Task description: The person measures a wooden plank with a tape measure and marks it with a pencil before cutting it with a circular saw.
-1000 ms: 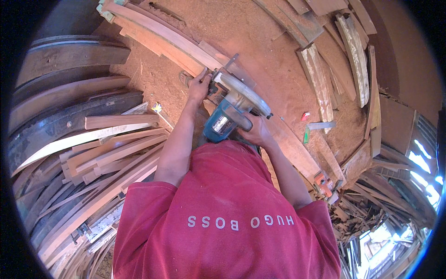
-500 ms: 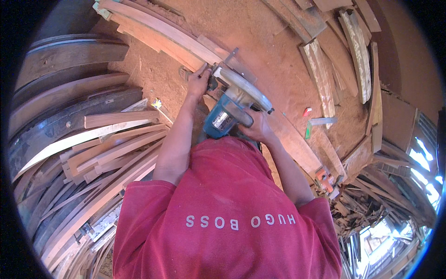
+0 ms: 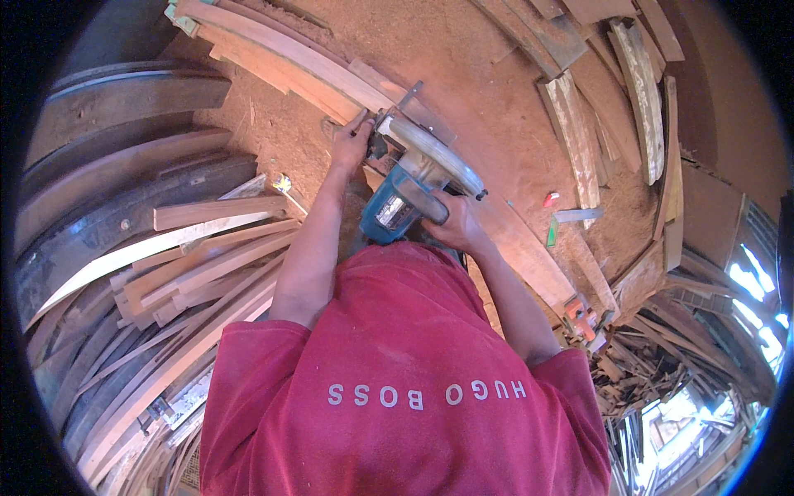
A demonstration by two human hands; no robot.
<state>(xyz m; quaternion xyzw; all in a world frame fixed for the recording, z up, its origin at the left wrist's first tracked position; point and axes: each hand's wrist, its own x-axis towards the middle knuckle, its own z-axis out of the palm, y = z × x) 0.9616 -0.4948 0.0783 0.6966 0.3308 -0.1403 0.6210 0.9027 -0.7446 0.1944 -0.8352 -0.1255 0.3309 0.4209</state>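
A teal circular saw [image 3: 387,208] with a silver blade guard rests over a long wooden board [image 3: 294,54] that runs from the upper left toward the lower right. My right hand [image 3: 459,223] is closed on the saw's rear handle. My left hand [image 3: 351,143] is closed at the front of the saw beside the board's edge; whether it grips only the saw's front part or also the wood is unclear. An orange tool or clamp [image 3: 581,319] sits at the board's lower right end.
Stacked planks [image 3: 211,273] lie at my left, below dark beams [image 3: 124,202]. Pale weathered offcuts [image 3: 641,107] lie at the upper right. A square with a green handle [image 3: 575,215] lies on the sawdust-covered ground [image 3: 281,128]. A heap of scrap wood [image 3: 653,360] lies lower right.
Both hands and the saw have shifted slightly upward in the view, toward the far side. My grips look the same.
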